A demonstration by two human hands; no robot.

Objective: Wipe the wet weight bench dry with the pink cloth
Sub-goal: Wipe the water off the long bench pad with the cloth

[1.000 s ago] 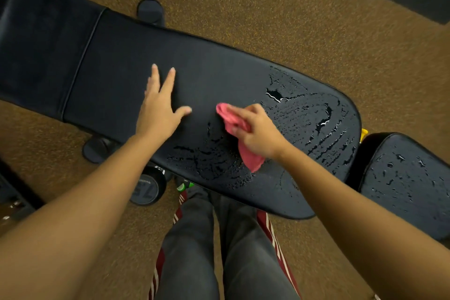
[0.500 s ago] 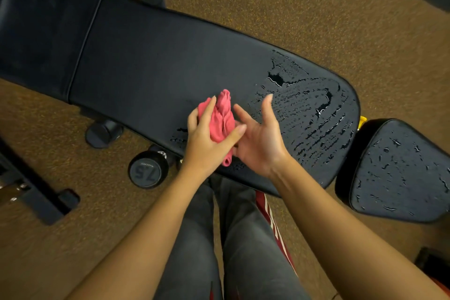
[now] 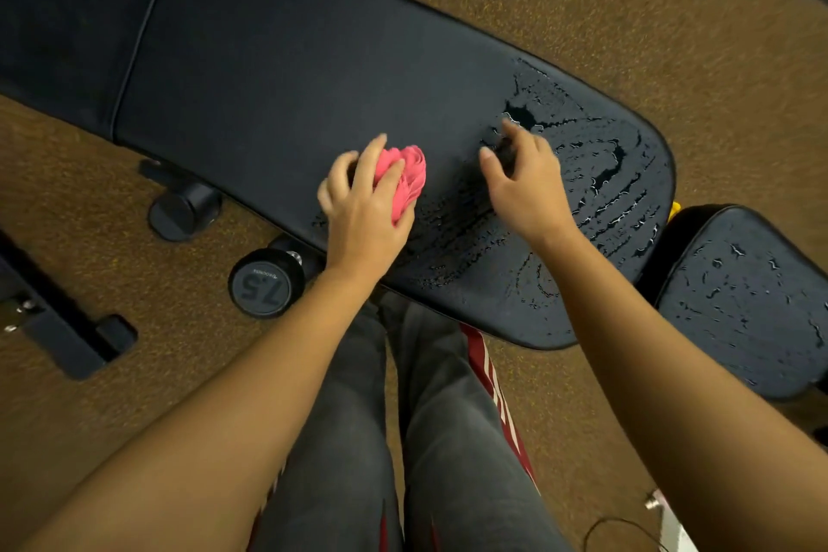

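Head view: the crumpled pink cloth (image 3: 405, 179) has passed to the left hand (image 3: 363, 211), fingers clamped round it above the long black padded weight bench (image 3: 269, 72). The right hand (image 3: 524, 179) hangs empty, fingers loosely apart. Water beads (image 3: 605, 175) at three o'clock still need wiping.

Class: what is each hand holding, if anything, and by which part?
The left hand grips the pink cloth as a wad, fingers round its bulk, with the folds sticking out past them. The right hand holds nothing.
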